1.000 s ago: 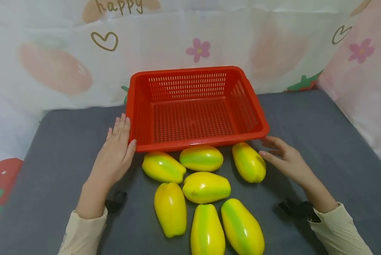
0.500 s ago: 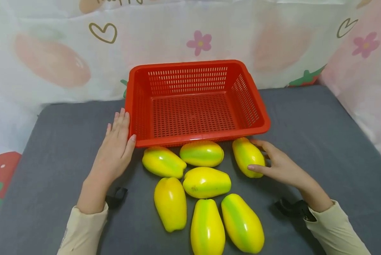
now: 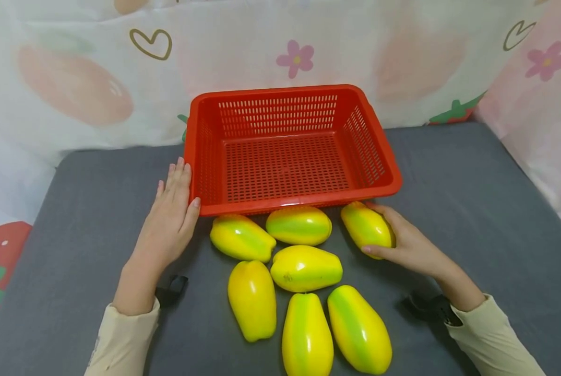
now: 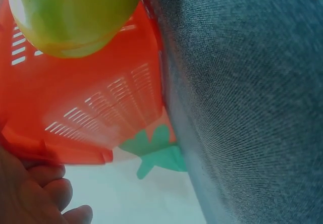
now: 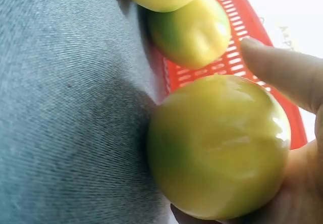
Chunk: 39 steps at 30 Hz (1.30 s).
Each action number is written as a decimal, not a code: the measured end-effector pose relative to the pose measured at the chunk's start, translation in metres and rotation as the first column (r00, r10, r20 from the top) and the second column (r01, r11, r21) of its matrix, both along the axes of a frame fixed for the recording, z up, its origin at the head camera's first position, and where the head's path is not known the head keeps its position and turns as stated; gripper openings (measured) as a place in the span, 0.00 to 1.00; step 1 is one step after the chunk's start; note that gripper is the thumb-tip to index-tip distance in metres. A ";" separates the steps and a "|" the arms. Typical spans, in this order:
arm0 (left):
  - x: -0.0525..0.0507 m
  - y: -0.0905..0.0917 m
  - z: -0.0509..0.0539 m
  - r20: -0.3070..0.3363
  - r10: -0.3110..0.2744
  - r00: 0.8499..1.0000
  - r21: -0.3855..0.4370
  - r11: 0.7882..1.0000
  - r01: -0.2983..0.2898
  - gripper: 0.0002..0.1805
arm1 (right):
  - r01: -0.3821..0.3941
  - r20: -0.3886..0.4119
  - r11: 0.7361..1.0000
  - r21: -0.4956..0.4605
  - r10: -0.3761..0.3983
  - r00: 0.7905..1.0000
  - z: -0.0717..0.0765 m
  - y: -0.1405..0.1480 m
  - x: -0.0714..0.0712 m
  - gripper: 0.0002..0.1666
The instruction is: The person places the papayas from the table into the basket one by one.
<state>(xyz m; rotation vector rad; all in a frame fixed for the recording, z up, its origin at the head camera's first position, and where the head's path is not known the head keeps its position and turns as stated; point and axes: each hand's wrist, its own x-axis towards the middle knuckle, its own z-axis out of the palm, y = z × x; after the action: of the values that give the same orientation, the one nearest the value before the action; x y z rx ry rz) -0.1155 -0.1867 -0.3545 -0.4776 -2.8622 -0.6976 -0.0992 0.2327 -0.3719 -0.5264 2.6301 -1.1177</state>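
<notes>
Rightmost fruit (image 3: pixel 366 225) in right hand (image 3: pixel 409 243), seemingly gripped, basket (image 3: pixel 285 202) against left hand (image 3: pixel 168 219)

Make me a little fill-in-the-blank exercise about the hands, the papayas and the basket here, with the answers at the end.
1. The right hand grips a papaya; counting that one, the head view shows ____ papayas.
2. In the head view, the left hand rests against the ____ side of the basket.
3. The basket's colour is ____.
4. The number of papayas inside the basket is ____.

Missing words: seven; left; red; zero.
</notes>
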 end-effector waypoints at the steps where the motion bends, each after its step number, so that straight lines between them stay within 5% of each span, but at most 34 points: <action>1: 0.000 0.000 0.000 -0.002 0.001 1.000 -0.001 1.000 -0.001 0.34 | 0.002 -0.005 1.000 -0.003 -0.002 1.000 0.000 0.000 0.000 0.46; 39: -0.002 -0.001 0.000 0.015 -0.016 1.000 0.018 1.000 0.016 0.35 | 0.007 -0.004 0.999 -0.053 -0.007 1.000 -0.005 -0.002 -0.001 0.44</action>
<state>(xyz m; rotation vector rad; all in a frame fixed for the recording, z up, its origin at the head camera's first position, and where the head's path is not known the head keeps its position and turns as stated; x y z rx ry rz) -0.1173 -0.1882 -0.3545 -0.4951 -2.8667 -0.7312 -0.1005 0.2305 -0.3771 -0.5308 2.6136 -1.1929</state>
